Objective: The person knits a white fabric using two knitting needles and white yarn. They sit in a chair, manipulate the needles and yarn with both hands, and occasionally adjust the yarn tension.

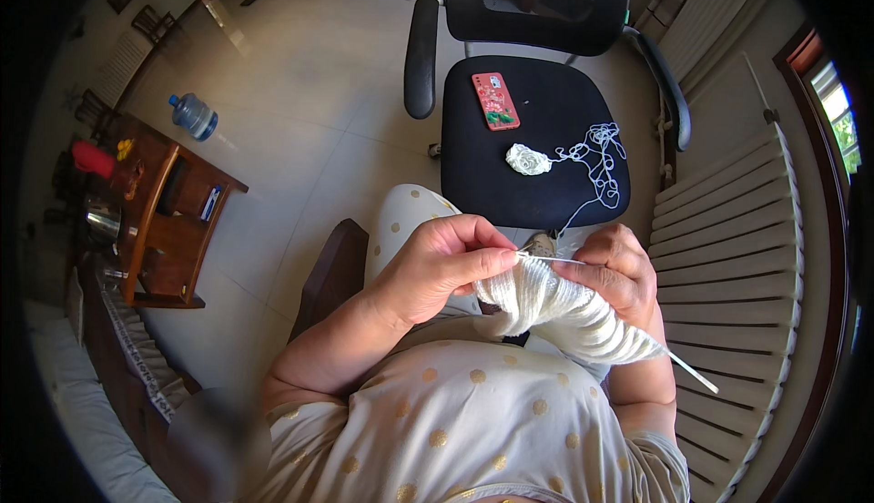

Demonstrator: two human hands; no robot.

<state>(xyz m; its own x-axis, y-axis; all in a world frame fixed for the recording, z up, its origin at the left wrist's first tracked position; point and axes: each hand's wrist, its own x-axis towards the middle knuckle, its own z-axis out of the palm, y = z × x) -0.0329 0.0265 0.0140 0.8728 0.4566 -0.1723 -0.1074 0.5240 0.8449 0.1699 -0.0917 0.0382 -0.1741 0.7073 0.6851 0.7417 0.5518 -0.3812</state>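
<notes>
White ribbed knitting (pixel 539 298) hangs between my two hands in front of my lap. My left hand (pixel 454 260) pinches its upper edge between thumb and forefinger, close to a needle tip. My right hand (pixel 618 271) grips the bunched fabric and a thin needle (pixel 550 258) that reaches across to the left fingertips. A pale knitting needle (pixel 695 373) sticks out of the fabric's lower right end. From the work, a strand of white yarn (pixel 577 213) runs up to the chair seat. My fingers partly hide the stitches at the edge.
A black office chair (pixel 471 192) stands before me. On its seat lie a small yarn ball (pixel 529 159), loose tangled yarn (pixel 601 161) and a phone in a red case (pixel 496 101). A white radiator (pixel 724 271) is at right. A wooden table (pixel 164 209) and a water jug (pixel 194 117) stand left.
</notes>
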